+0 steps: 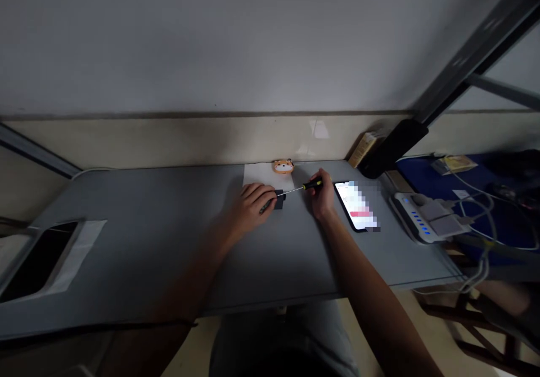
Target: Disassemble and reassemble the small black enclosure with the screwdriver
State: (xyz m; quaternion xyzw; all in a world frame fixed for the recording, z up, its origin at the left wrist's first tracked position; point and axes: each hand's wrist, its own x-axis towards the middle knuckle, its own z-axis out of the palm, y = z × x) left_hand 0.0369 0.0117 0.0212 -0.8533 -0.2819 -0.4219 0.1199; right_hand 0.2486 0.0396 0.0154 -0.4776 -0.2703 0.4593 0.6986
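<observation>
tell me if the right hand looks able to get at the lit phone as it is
Probably yes: the right hand is close beside the lit phone, with nothing visible between them, though it holds a screwdriver and may need to put that down first.

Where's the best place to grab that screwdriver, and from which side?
Probably by its black-and-yellow handle, from the right: that is the thick end, and the right grip holds it there. The thin bright shaft points left toward the dark block, leaving less to hold.
</observation>
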